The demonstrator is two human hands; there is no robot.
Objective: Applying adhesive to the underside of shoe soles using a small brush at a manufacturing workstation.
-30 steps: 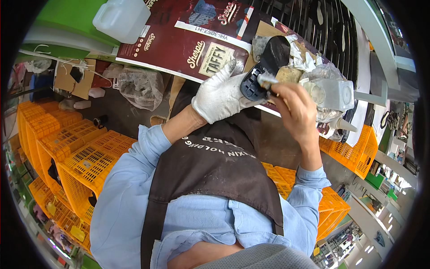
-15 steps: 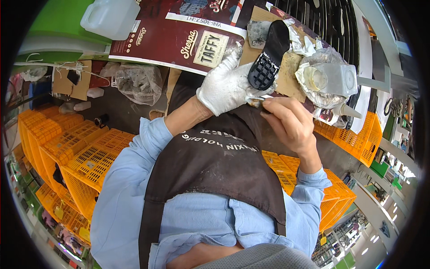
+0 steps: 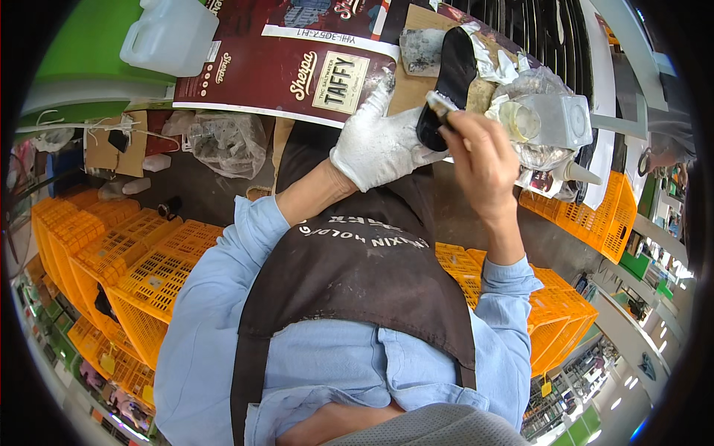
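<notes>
A black shoe sole (image 3: pixel 455 70) points away from me over the workbench edge. My left hand (image 3: pixel 383 145), in a white glove with a darkened thumb, grips its near end from beneath; the thumb is raised and the other fingers are largely hidden under the sole. My bare right hand (image 3: pixel 483 152) is closed on a small brush (image 3: pixel 439 106). Its pale tip lies over the near half of the sole, and whether it touches cannot be made out. The fingers cover most of the brush handle.
Dark red printed cardboard (image 3: pixel 282 78) covers the bench. To the right lie crumpled wrapping, a clear container (image 3: pixel 554 123) and a nozzle bottle (image 3: pixel 579 172). A whitish block (image 3: pixel 421 52) sits beside the sole. A white jug (image 3: pixel 169 37) stands far left; orange crates (image 3: pixel 160 271) flank me.
My right hand has moved up with the brush, from beside the sole's near end to over it. The sole's tread pattern showed before; now that area looks smooth and dark.
</notes>
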